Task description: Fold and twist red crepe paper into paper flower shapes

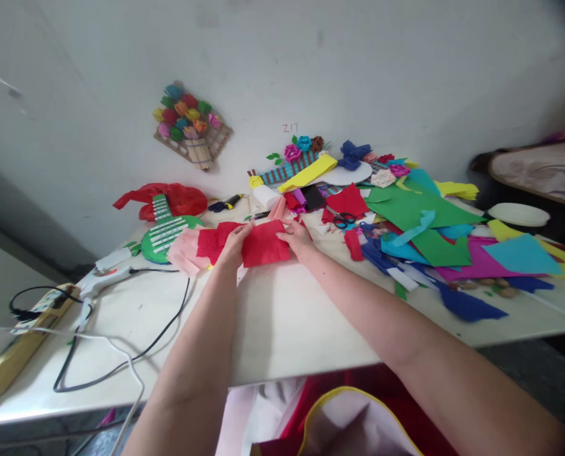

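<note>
red paper is extending between the left hand and right hand, which are pinching its sides over the table.

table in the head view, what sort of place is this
Probably a craft corner, at home or in a small workroom: colored paper covers much of the table, scissors lie among it, and a flower bouquet decorates the wall.

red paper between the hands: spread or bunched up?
Spread. The red paper shows a broad, roughly rectangular face, held between the left hand and right hand. Can't tell whether it's layered.
</note>
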A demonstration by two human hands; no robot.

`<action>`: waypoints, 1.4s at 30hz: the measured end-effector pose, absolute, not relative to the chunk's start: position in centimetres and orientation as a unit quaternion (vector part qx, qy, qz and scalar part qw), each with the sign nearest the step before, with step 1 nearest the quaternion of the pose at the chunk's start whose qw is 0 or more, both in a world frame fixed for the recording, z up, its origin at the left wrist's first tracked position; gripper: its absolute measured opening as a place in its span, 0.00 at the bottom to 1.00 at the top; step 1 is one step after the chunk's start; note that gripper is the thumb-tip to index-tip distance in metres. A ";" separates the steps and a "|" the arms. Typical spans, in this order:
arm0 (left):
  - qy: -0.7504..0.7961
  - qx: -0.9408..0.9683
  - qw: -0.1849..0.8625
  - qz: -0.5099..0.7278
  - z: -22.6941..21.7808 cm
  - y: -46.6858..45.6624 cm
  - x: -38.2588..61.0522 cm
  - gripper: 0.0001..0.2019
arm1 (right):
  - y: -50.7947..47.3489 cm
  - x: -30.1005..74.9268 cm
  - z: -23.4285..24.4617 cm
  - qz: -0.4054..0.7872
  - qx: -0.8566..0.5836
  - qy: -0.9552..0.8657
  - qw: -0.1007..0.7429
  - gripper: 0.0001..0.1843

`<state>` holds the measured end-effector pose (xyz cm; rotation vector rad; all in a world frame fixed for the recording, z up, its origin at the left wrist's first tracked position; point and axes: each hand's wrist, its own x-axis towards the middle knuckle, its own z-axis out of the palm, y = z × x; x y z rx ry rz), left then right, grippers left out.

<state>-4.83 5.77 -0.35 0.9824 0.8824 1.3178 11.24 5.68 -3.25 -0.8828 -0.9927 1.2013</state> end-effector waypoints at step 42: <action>0.382 0.542 0.605 0.442 -2.1 6.6 -5.7 0.14 | 5.2 14.0 -2.1 0.556 -0.402 -0.516 0.513 0.07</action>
